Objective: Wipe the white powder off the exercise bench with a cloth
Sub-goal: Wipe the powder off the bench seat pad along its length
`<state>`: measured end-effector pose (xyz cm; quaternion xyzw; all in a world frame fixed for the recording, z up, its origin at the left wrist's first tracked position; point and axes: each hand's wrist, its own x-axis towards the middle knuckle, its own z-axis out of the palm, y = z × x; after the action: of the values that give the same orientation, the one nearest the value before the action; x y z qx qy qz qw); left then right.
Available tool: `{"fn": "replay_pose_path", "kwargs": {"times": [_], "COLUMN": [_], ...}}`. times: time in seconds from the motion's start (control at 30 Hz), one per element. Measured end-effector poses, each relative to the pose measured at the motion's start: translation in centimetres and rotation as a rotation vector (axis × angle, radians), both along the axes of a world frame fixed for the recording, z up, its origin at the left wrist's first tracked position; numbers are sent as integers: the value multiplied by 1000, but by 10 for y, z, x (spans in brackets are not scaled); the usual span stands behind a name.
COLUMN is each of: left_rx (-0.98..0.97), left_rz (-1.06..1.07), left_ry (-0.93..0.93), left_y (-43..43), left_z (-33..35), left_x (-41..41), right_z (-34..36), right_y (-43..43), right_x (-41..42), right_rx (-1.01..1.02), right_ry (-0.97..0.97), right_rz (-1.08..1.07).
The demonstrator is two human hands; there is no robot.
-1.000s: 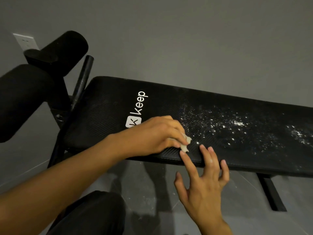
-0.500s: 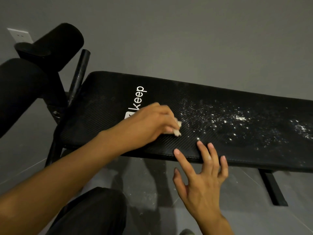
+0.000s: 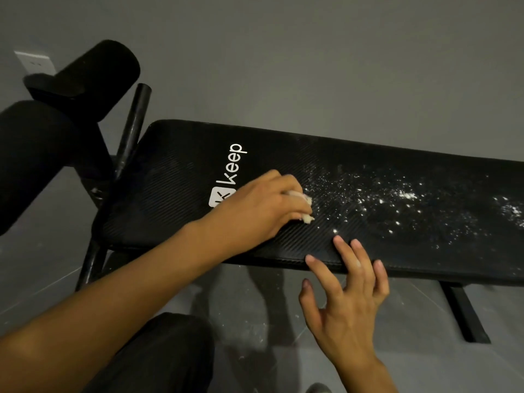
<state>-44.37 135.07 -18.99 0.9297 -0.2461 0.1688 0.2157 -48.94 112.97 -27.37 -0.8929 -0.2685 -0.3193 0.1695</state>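
Observation:
A black padded exercise bench (image 3: 175, 188) with a white "keep" logo (image 3: 231, 171) runs from the left to the right edge. White powder (image 3: 397, 199) is scattered over its middle and right part. My left hand (image 3: 258, 211) presses a small crumpled pale cloth (image 3: 307, 209) onto the pad, right at the powder's left edge. Most of the cloth is hidden under the fingers. My right hand (image 3: 348, 302) hovers at the bench's near edge, fingers spread, fingertips touching the pad's rim, holding nothing.
Two black foam rollers (image 3: 85, 72) and a black post (image 3: 133, 126) stand at the bench's left end. A bench leg (image 3: 462, 310) rests on the grey floor at the right. A white wall outlet (image 3: 34, 62) is at the far left. My dark-trousered knee (image 3: 158, 355) is below.
My left hand with the cloth has slid from the bench's near edge away from me, up onto the pad beside the logo. The right hand stays at the near edge.

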Motion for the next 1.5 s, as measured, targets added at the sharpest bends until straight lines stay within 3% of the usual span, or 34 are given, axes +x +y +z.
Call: {"fn": "replay_pose_path", "kwargs": {"times": [0.13,0.4,0.57,0.8,1.0,1.23,1.5], "left_rx": [-17,-3,-33,9,59,-14,1], "left_rz": [-243,163,-64,140,-187,85,-137], "left_ry": [132,190,395,234,292,188,203], "left_y": [0,14,16,19,17,12,7], "left_z": [7,26,32,34,29,26,15], "left_x": [-14,65,52,105,67,117,56], "right_z": [0,0,2,0,0,0,6], "right_y": [0,0,-1,-1,-1,0,-3], "right_x": [0,0,-1,2,3,3,0], "right_rx": [5,32,33,52,45,60,33], "right_ry": [1,7,13,2,-21,-25,8], "right_rz": [1,5,18,34,46,37,41]}}
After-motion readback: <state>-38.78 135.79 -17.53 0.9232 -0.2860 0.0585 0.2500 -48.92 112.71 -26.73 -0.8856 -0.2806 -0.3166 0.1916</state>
